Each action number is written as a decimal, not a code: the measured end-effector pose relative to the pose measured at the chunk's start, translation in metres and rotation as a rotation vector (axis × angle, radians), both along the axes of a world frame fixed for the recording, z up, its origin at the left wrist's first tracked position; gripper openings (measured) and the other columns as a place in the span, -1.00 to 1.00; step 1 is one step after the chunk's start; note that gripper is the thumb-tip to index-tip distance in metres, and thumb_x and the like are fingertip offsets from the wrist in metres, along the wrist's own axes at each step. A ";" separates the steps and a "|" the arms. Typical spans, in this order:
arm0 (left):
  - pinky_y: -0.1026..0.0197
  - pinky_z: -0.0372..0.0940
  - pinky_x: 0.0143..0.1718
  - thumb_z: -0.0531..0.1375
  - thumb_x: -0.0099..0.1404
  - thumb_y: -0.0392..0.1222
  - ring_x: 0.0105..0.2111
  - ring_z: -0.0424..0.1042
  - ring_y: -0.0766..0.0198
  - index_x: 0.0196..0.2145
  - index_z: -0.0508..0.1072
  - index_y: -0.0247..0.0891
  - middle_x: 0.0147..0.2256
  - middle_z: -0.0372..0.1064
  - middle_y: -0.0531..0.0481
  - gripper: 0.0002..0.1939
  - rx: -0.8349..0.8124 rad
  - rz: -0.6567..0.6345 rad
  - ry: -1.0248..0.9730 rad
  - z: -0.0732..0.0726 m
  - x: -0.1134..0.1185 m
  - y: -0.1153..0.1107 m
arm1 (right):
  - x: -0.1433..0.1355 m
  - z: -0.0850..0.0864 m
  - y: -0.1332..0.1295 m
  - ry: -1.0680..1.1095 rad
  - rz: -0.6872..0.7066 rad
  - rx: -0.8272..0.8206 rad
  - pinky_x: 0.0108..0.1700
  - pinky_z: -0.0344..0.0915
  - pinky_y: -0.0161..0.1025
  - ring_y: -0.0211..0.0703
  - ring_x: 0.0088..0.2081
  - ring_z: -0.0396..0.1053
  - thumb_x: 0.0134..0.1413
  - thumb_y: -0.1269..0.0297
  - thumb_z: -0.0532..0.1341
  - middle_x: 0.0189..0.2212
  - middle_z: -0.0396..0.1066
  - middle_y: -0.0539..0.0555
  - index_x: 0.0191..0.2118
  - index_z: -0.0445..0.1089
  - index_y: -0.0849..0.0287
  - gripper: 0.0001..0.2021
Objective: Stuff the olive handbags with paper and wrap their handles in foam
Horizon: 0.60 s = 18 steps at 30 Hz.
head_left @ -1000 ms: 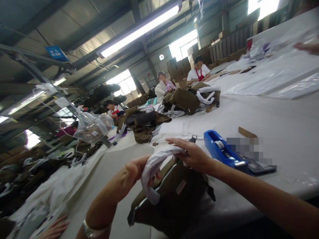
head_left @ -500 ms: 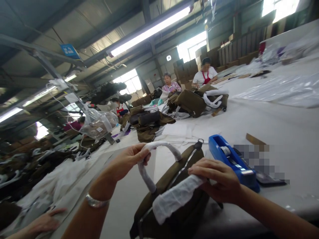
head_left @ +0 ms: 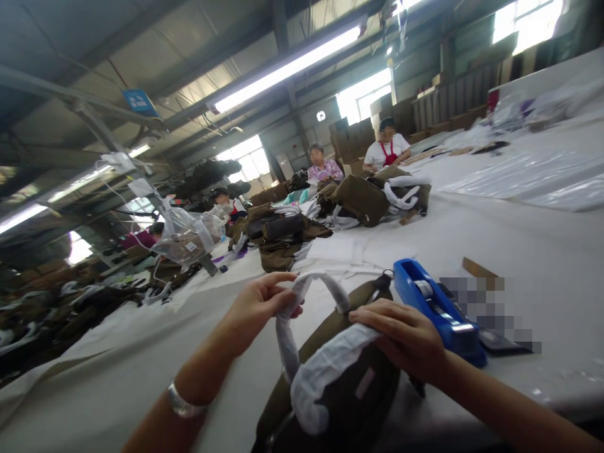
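Olive-brown bag [head_left: 352, 409], pale label [head_left: 365, 384] on its side; at ten o'clock left hand [head_left: 259, 308] pinches white-wrapped far handle [head_left: 287, 346], at two right hand [head_left: 403, 333] grasps white-wrapped near handle [head_left: 325, 365]

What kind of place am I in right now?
Probably a bag factory or workshop. Brown bags are piled on the long white table beyond the brown bag with wrapped handles before you, other people are along it, and fluorescent tubes hang overhead.
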State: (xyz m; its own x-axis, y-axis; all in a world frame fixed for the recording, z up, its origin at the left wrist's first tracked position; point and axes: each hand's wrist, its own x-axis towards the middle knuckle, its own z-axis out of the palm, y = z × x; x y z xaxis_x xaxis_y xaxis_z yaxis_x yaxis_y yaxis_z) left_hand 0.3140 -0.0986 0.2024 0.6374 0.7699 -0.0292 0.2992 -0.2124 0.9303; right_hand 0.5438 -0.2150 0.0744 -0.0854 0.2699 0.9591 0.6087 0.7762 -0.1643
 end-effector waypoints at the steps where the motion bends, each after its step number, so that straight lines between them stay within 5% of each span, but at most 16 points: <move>1: 0.30 0.39 -0.37 0.41 0.22 -0.03 -0.44 0.53 0.26 0.03 0.48 -0.26 -0.42 0.53 0.00 -0.52 -0.137 -0.007 -0.119 0.001 0.000 0.000 | 0.000 0.000 0.000 0.004 -0.011 0.004 -0.12 0.48 -0.26 -0.14 -0.14 0.56 0.32 0.48 0.09 -0.15 0.59 0.18 0.18 0.37 0.19 -0.63; 6: 0.43 0.31 -0.48 0.49 0.15 -0.12 -0.58 0.32 0.51 0.07 0.51 -0.20 -0.48 0.41 0.12 -0.46 -0.365 -0.003 -0.497 0.001 0.003 -0.006 | -0.002 -0.004 0.003 0.050 -0.044 -0.023 -0.10 0.48 -0.24 -0.13 -0.13 0.55 0.34 0.44 0.13 -0.12 0.58 0.17 0.18 0.38 0.18 -0.65; 12: 0.44 0.29 -0.48 0.44 0.22 -0.02 -0.54 0.36 0.48 0.06 0.52 -0.30 -0.42 0.46 0.02 -0.48 -0.249 0.040 -0.359 0.005 0.011 -0.010 | -0.010 0.001 0.004 0.207 -0.034 -0.123 -0.05 0.47 -0.29 -0.16 -0.09 0.52 0.28 0.48 0.23 -0.11 0.56 0.13 0.14 0.44 0.11 -0.65; 18: 0.29 0.38 -0.33 0.44 0.20 -0.01 -0.40 0.48 0.29 0.12 0.49 -0.31 -0.35 0.52 -0.05 -0.40 -0.134 -0.066 -0.165 0.013 0.024 -0.023 | -0.028 0.034 0.019 0.267 -0.003 -0.044 -0.01 0.44 -0.16 -0.12 -0.05 0.47 0.28 0.54 0.20 -0.11 0.54 0.08 0.11 0.50 -0.03 -0.61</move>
State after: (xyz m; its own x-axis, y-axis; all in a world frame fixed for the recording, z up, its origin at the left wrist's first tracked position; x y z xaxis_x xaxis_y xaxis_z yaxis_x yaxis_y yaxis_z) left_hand 0.3376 -0.1214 0.2158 0.6908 0.7228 -0.0200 0.1306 -0.0974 0.9866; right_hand 0.5157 -0.1960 0.1089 0.1696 0.3119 0.9349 0.5417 0.7630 -0.3528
